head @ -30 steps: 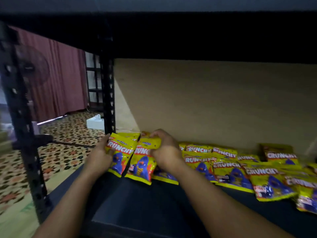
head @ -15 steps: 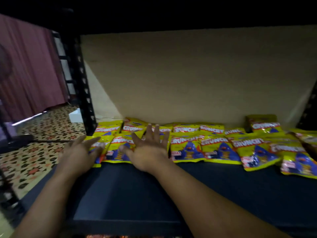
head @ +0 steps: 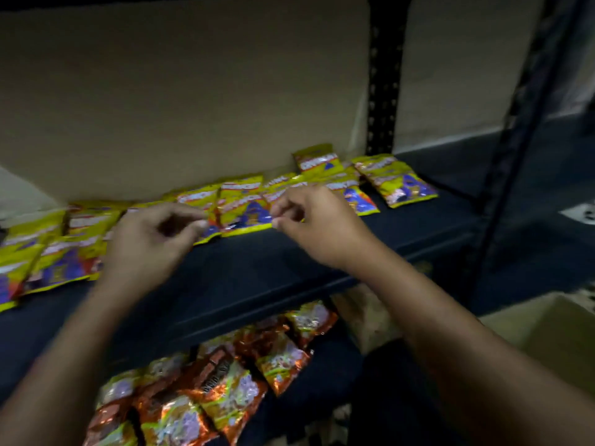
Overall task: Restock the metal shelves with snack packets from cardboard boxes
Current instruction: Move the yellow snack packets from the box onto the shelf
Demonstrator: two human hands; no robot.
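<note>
**Both hands empty above the yellow packets**

Nearest, orange foil packets (head: 225,378) lie heaped on the lower shelf (head: 325,391). Above it, the left hand (head: 148,243) and right hand (head: 318,226) hover over the dark upper shelf (head: 257,272), fingers loosely curled, holding nothing. Past the fingertips, yellow snack packets (head: 244,204) lie in a row along the shelf's back edge, against a brown backing board (head: 180,91). A cardboard box (head: 547,326) sits low at the right

Snack packets (head: 244,207) line the shelf (head: 289,262) rear (against the backboard (head: 180,91)), more packets (head: 206,378) lying below.
</note>
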